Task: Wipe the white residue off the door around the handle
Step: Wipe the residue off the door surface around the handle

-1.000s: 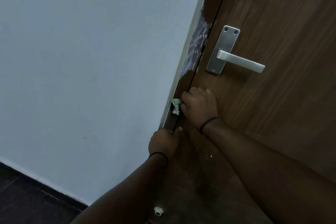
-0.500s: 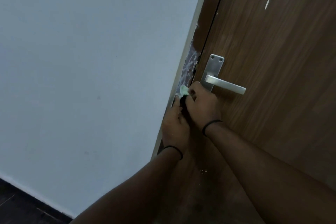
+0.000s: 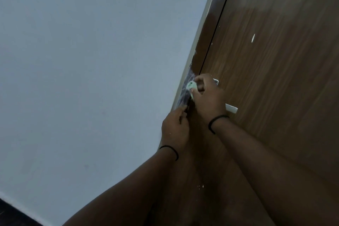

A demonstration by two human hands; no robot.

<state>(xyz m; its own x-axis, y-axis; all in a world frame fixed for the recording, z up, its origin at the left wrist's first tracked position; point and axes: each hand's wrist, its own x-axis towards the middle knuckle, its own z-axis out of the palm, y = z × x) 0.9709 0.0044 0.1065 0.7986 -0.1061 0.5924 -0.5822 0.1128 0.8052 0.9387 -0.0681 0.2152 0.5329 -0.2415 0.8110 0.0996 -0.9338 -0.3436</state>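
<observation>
Right hand (image 3: pixel 208 97) pinching pale green cloth (image 3: pixel 191 87) against white residue (image 3: pixel 186 90) on door (image 3: pixel 275 60) edge, covering most of handle (image 3: pixel 231 108). Left hand (image 3: pixel 175 126) just below, fingertips at the edge, apparently pinching something dark; grasp unclear. Grey wall (image 3: pixel 91 60) left.

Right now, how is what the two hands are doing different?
The right hand pinches a small pale cloth against the white smears on the door frame; the left hand holds no cloth. The right hand is higher, covering most of the door handle; the left hand sits lower, fingertips at the door's edge. Both wrists wear a thin black band.
</observation>
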